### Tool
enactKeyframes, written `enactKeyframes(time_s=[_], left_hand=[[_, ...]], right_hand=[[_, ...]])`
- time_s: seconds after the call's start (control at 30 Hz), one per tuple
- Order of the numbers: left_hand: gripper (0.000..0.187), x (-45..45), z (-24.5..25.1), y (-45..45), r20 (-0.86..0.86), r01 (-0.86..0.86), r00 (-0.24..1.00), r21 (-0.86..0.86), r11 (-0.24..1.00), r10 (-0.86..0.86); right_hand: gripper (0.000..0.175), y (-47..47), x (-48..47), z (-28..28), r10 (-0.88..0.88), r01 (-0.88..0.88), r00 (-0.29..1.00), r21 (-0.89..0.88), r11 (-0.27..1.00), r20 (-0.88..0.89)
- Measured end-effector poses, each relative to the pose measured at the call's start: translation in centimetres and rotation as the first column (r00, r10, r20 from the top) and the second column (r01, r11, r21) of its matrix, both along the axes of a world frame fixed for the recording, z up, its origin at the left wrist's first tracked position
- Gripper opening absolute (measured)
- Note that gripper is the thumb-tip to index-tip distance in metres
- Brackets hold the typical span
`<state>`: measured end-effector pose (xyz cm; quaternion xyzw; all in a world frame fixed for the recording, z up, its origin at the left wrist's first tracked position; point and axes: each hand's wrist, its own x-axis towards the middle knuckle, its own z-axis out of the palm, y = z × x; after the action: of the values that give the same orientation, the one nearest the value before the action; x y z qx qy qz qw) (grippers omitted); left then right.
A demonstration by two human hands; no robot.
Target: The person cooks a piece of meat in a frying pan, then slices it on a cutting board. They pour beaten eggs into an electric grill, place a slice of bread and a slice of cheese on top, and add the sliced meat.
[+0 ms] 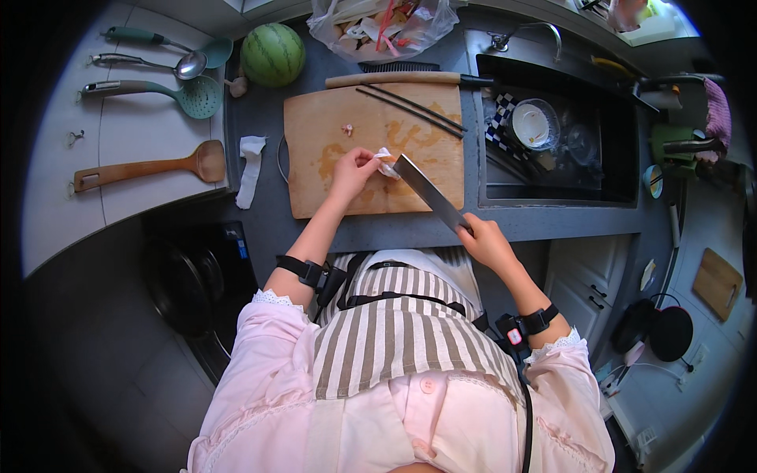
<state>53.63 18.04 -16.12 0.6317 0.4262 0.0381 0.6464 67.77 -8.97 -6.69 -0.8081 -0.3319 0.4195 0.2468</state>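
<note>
My left hand (353, 172) pinches a crumpled white tissue (385, 161) with orange-brown stains, over the middle of the wooden cutting board (307, 118). In my right hand (486, 239) is the handle of a cleaver (430, 194). Its broad steel blade slants up to the left, and the far end meets the tissue's right side; whether they touch I cannot tell. A few small pinkish scraps (348, 129) lie on the board beyond my left hand. Two dark chopsticks (411, 110) rest across its upper right part. Wet brownish stains mark the wood.
A wooden rod with a dark end (393, 80) lies along the board's far edge. Behind stand a watermelon (272, 55) and a plastic bag of scraps (384, 29). The sink (568, 192) at right holds dishes. White cloth (251, 171) lies left; utensils like a wooden spatula (151, 170) hang beyond.
</note>
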Motion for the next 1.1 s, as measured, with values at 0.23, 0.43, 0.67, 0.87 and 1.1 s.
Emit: enactKeyframes(time_s=[0.23, 0.43, 0.67, 0.87, 1.1], left_hand=[[0.014, 0.6, 1.2, 1.4, -0.046, -0.038, 0.999, -0.350, 0.936, 0.023], [0.017, 1.3, 2.9, 3.1, 0.036, 0.085, 0.995, 0.169, 0.982, -0.092], [0.022, -0.6, 2.6, 1.9, -0.014, 0.255, 0.906, 0.815, 0.520, -0.422], [0.021, -1.5, 1.5, -0.7, 0.105, 0.073, 0.983, 0.520, 0.851, -0.148], [0.022, -1.4, 0.9, -1.7, 0.195, -0.116, 0.980, 0.419, 0.901, 0.035]], right_hand=[[0.022, 0.7, 1.0, -0.9, -0.002, 0.002, 1.000, -0.014, 1.000, -0.005], [0.020, 0.9, 1.4, -0.2, -0.017, 0.018, 0.998, 0.008, 1.000, -0.056], [0.017, -0.3, 1.8, 0.1, -0.049, 0.052, 0.998, 0.093, 0.994, -0.041], [0.013, 1.3, 1.3, -0.7, 0.033, -0.038, 0.999, 0.130, 0.991, 0.038], [0.011, 2.5, 0.2, -1.1, 0.080, -0.100, 0.987, 0.147, 0.984, 0.136]])
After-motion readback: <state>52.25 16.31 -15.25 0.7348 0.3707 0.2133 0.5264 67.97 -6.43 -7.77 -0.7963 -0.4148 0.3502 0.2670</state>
